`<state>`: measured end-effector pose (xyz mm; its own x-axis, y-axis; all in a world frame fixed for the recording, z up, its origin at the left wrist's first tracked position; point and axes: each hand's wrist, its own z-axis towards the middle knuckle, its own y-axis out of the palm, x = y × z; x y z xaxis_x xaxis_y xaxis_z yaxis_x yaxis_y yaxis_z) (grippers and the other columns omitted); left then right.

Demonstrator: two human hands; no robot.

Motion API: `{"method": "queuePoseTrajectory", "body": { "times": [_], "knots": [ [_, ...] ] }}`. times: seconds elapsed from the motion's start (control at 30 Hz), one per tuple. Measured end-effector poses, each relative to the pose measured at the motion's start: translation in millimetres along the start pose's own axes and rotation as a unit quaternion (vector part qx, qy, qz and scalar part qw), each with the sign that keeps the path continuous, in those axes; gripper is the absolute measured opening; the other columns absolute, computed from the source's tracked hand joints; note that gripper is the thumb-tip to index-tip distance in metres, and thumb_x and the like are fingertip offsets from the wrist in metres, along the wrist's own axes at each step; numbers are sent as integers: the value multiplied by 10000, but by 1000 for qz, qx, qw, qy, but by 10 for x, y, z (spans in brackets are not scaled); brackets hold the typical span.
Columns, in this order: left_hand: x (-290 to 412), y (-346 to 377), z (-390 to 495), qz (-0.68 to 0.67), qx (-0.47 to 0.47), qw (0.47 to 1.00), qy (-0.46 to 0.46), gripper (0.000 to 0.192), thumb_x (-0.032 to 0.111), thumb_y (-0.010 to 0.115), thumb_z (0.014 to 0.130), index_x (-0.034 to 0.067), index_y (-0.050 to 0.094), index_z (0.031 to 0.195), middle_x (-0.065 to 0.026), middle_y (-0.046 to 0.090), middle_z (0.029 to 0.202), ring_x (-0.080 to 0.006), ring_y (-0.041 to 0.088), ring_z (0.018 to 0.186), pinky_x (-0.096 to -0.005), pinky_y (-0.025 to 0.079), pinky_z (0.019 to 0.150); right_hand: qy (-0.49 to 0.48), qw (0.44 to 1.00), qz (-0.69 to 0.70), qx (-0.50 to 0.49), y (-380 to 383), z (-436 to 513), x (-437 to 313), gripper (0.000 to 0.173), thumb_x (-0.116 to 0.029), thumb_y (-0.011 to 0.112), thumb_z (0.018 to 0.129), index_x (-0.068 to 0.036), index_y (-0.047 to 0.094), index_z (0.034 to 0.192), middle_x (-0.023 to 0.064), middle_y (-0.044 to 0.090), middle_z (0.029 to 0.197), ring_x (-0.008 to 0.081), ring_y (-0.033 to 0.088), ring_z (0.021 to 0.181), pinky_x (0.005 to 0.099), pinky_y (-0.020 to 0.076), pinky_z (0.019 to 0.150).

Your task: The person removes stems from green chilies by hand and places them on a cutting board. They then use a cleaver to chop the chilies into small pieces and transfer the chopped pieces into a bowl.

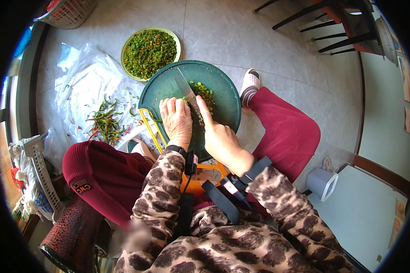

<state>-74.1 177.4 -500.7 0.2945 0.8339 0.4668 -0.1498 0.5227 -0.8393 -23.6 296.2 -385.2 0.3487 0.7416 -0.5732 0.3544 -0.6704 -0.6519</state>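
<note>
A round green cutting board [164, 76] with a yellow handle [152, 128] lies before me between my knees. My right hand [222, 141] grips a kitchen knife [184, 83], its index finger laid along the blade and its handle hidden in the palm. To the left of the blade, my left hand [177, 119] presses on the board with its fingers curled over green chili peppers [185, 99], mostly hidden under them. Chopped green chili [205, 94] lies heaped on the right side of the blade.
A round dish of chopped green and red chili [150, 53] sits on the floor just beyond the board. Whole chilies [106, 121] lie on a clear plastic sheet [85, 82] at left. Chairs [345, 30], a grey bin [322, 183] and a plastic basket [68, 15] stand around.
</note>
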Motion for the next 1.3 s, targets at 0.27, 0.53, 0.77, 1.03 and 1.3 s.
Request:
{"method": "queuePoseTrajectory", "body": {
  "times": [0.27,0.53,0.77,1.03,1.3],
  "knots": [
    [7,17,10,-7,23,1000,1,95,94,614,870,48,563,936,-149,557,1006,-355,520,1040,-464,376,1035,15,996,57,74,137,204,114,892,-28,485,839,-270,5,1551,285,660,794,461,653,724,555,521,681],
    [-27,64,-10,4,28,1000,-6,110,100,628,841,64,564,923,-136,558,1036,-337,519,1077,-485,365,1063,-19,999,-17,25,-13,-280,-27,896,18,486,821,-246,41,1552,287,663,871,471,647,745,560,534,697],
    [-11,41,-17,11,10,1000,-8,109,112,619,853,59,561,928,-132,559,1041,-330,517,1084,-488,355,1067,-22,998,-52,12,98,-83,-46,894,22,483,815,-234,44,1551,291,666,913,472,650,760,560,534,719],
    [5,14,7,-20,28,999,-1,96,88,583,887,27,561,958,-166,559,1034,-384,504,1055,-478,376,1020,21,996,47,74,184,243,103,886,-45,513,839,-273,38,1551,275,654,752,448,653,698,544,528,678],
    [-14,37,-2,-25,11,999,-28,117,101,582,882,40,532,967,-137,563,986,-334,524,1059,-480,339,1079,-35,998,-23,42,54,-253,-6,938,13,508,785,-241,39,1556,272,659,815,441,661,715,545,549,678]
  ]
}}
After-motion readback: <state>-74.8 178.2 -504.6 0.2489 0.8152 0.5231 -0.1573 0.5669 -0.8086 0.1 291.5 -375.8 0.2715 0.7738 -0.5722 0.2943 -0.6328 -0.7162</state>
